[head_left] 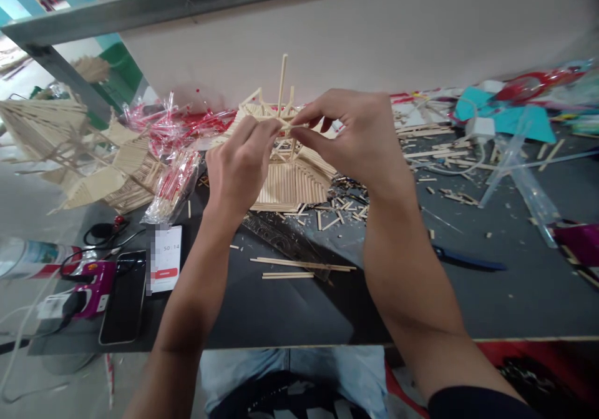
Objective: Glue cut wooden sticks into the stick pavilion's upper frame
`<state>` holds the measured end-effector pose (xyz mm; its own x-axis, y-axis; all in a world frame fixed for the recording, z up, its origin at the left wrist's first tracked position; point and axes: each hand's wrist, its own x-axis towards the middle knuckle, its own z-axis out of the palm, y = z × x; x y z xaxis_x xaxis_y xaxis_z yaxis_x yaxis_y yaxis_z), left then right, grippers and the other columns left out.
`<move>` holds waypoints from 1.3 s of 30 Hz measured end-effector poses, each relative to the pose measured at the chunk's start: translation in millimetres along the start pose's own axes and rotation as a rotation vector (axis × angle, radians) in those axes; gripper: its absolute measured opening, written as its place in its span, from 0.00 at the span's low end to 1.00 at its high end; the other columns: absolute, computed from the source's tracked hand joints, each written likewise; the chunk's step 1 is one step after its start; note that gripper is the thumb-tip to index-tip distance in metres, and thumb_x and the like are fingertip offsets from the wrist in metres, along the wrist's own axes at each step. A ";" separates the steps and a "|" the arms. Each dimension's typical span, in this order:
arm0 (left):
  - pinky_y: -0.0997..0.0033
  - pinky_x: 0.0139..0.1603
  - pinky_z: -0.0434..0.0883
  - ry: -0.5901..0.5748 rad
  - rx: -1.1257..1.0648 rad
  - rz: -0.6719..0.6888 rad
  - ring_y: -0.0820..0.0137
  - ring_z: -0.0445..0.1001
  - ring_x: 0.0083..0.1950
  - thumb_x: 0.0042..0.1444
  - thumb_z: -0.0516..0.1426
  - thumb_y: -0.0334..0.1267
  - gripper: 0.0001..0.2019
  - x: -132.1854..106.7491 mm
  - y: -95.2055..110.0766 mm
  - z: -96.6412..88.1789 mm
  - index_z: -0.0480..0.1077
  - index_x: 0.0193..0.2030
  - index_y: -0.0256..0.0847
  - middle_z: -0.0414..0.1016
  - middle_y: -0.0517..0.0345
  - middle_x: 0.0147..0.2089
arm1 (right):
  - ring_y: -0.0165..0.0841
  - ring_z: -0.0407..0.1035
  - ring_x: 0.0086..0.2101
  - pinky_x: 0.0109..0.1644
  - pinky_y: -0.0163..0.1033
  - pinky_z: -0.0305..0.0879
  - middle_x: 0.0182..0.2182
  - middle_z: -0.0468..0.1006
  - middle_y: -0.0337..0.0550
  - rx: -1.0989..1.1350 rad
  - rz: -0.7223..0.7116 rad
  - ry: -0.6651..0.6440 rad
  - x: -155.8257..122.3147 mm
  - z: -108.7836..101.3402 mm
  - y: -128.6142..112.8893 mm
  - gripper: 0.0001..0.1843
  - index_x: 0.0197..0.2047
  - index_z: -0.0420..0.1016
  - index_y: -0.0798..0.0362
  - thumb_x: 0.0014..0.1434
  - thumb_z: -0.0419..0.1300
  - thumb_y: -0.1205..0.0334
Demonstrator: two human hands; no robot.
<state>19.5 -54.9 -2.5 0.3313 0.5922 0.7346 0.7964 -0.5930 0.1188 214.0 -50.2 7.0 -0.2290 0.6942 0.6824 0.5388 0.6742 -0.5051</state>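
In the middle of the table stands a model built of thin wooden sticks, with a ribbed sloping roof and a tall upright stick rising from it. My left hand is closed at the model's upper left, its fingertips pinching a thin wooden stick near the upright. From the other side my right hand pinches at the same spot, thumb and forefinger almost meeting on the stick. The fingers partly hide the stick and the model's top.
Loose sticks and a dark ruler lie in front. A blue-handled tool is at right, amid stick scraps. Two phones and a purple power strip lie left, below bagged sticks and another stick model.
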 end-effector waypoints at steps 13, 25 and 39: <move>0.63 0.31 0.62 -0.062 -0.111 0.041 0.73 0.63 0.30 0.66 0.58 0.52 0.11 5.6 -46.7 -4.6 0.75 0.49 0.52 0.72 0.61 0.32 | 0.40 0.75 0.37 0.43 0.49 0.74 0.37 0.82 0.43 0.029 0.087 -0.022 -1.6 0.6 5.3 0.04 0.37 0.81 0.45 0.61 0.67 0.56; 0.61 0.33 0.62 -0.124 -0.120 0.060 0.71 0.60 0.36 0.70 0.52 0.55 0.13 5.3 -62.7 7.5 0.73 0.52 0.59 0.70 0.59 0.37 | 0.40 0.75 0.35 0.42 0.49 0.75 0.36 0.84 0.41 -0.008 0.071 0.008 -1.0 2.2 3.0 0.03 0.36 0.82 0.44 0.60 0.67 0.56; 0.62 0.34 0.64 -0.073 -0.195 0.036 0.71 0.61 0.36 0.69 0.56 0.47 0.06 7.6 -52.7 2.3 0.74 0.46 0.55 0.68 0.59 0.37 | 0.41 0.75 0.36 0.43 0.51 0.74 0.35 0.84 0.41 -0.021 0.050 0.017 -2.0 2.3 2.6 0.03 0.35 0.82 0.43 0.60 0.67 0.56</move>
<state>-18.8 -17.9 -4.7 0.3989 0.6028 0.6910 0.6730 -0.7043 0.2259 214.0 -49.3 3.1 -0.1875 0.7223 0.6657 0.5666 0.6332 -0.5274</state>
